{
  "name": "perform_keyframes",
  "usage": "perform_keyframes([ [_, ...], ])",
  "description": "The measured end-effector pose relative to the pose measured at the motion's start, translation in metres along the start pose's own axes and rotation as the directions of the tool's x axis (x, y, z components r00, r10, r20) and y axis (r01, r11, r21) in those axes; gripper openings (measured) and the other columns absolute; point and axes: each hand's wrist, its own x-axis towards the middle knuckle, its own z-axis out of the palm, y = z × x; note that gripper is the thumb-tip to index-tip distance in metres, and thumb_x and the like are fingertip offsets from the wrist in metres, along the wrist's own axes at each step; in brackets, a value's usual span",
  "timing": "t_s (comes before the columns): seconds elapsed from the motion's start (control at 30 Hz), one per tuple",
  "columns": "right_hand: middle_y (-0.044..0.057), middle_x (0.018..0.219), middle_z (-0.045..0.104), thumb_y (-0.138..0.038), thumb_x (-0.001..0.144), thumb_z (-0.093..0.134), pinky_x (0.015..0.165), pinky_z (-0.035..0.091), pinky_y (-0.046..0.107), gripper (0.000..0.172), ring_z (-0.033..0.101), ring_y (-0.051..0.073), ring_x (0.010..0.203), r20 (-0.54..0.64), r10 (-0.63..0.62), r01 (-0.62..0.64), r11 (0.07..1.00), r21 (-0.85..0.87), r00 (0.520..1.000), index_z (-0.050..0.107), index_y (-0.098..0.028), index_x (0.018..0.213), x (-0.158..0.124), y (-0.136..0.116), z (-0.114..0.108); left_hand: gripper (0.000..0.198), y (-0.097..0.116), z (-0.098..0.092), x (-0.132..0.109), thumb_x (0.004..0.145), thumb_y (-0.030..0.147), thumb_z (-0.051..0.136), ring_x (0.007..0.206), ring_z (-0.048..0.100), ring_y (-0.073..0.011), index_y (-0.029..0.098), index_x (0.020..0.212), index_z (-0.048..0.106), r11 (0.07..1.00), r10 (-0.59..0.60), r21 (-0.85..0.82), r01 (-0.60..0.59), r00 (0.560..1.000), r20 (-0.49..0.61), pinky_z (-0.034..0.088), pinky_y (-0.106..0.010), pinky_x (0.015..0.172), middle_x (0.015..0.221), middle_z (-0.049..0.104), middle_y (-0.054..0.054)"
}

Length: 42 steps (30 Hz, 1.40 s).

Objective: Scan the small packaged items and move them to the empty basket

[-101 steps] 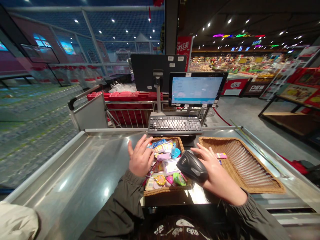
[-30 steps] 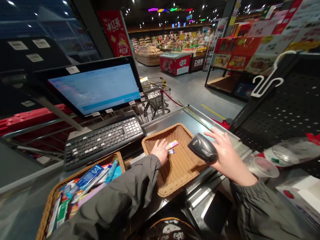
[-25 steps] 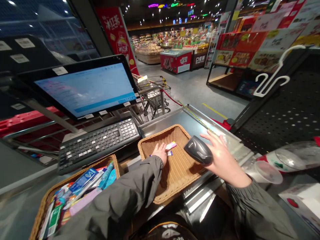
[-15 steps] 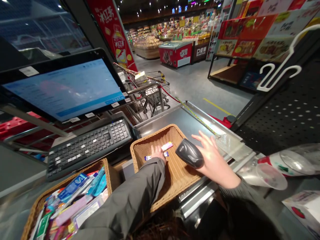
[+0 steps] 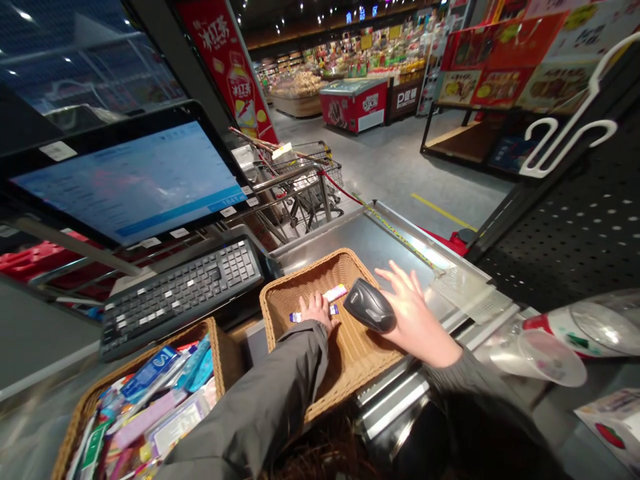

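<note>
Inside a brown wicker basket (image 5: 357,380), my left hand (image 5: 316,312) lies with bent fingers closed over a small blue-and-white packet (image 5: 295,317), whose ends show on both sides of the hand. A second packet, white with pink and yellow (image 5: 334,293), lies just beyond the fingertips. My right hand (image 5: 413,310) grips a black handheld barcode scanner (image 5: 370,307) above the basket's right side. Its head tilts toward the packets, and some of the right fingers stretch out past it.
Another wicker basket (image 5: 216,353), full of colourful packaged goods, stands at lower left. Behind it are a keyboard (image 5: 185,293) and a monitor (image 5: 135,180). A metal counter (image 5: 345,233) extends beyond the basket. Plastic cups (image 5: 550,357) sit at right, below a white hook (image 5: 543,153).
The right hand and scanner have shifted slightly left, closer to the left hand. My left hand remains over the packet in the basket. The view has turned a little.
</note>
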Motion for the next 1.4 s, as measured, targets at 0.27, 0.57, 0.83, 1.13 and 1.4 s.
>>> perform_keyframes([
  [0.27, 0.017, 0.144, 0.044, -0.035, 0.080, 0.062, 0.111, 0.014, 0.072, 0.039, 0.019, 0.042, 0.145, 0.003, 0.003, -0.003, 1.000, -0.011, 1.000, 0.065, -0.021, 0.117, -0.003, 0.000, 0.001, 0.068, -0.002, -0.010, 0.003, 0.084, 0.061, 0.048, 0.129, 0.041, -0.0391, 0.012, 0.131, 0.057, 0.999, -0.031, -0.018, 0.030, 0.996, -0.089, 0.020, -0.061, 0.111, 0.142, 0.046, -0.022],
  [0.57, 0.017, 0.145, 0.042, -0.033, 0.079, 0.061, 0.112, 0.014, 0.071, 0.041, 0.017, 0.040, 0.145, -0.006, -0.001, 0.001, 1.000, -0.012, 1.000, 0.065, -0.020, 0.118, 0.001, 0.001, 0.005, 0.048, 0.006, -0.006, 0.006, 0.090, 0.049, 0.046, 0.122, 0.048, -0.0340, 0.016, 0.118, 0.065, 0.998, -0.036, -0.046, 0.032, 0.993, -0.108, 0.029, -0.057, 0.108, 0.132, 0.055, -0.019],
  [0.83, 0.017, 0.146, 0.041, -0.037, 0.081, 0.061, 0.111, 0.015, 0.072, 0.040, 0.016, 0.041, 0.146, 0.011, 0.017, -0.017, 1.000, -0.012, 1.000, 0.065, -0.021, 0.117, -0.003, 0.000, 0.007, 0.043, 0.016, -0.002, 0.017, 0.092, 0.019, 0.033, 0.128, 0.046, -0.0320, 0.013, 0.119, 0.066, 0.996, -0.064, -0.067, 0.057, 0.993, -0.102, 0.032, -0.053, 0.108, 0.141, 0.050, -0.020],
  [1.13, 0.017, 0.143, 0.044, -0.033, 0.079, 0.063, 0.111, 0.014, 0.072, 0.040, 0.017, 0.041, 0.145, -0.004, 0.026, -0.026, 1.000, -0.012, 1.000, 0.065, -0.021, 0.117, -0.006, -0.001, 0.004, 0.043, 0.017, -0.004, 0.016, 0.089, 0.018, 0.038, 0.147, 0.021, -0.0282, 0.021, 0.121, 0.066, 0.992, 0.097, -0.082, -0.101, 0.994, -0.057, 0.019, -0.054, 0.117, 0.157, 0.031, -0.008],
  [1.4, 0.017, 0.143, 0.045, -0.031, 0.077, 0.062, 0.108, 0.019, 0.073, 0.041, 0.019, 0.042, 0.144, -0.073, 0.027, -0.029, 0.999, -0.029, 0.997, 0.064, -0.022, 0.117, -0.014, -0.006, -0.002, 0.044, 0.002, -0.046, 0.009, 0.072, 0.019, 0.059, 0.143, 0.028, -0.0308, 0.015, 0.115, 0.069, 0.968, 0.223, -0.086, -0.234, 0.967, -0.123, 0.013, -0.057, 0.119, 0.154, 0.037, -0.014],
])
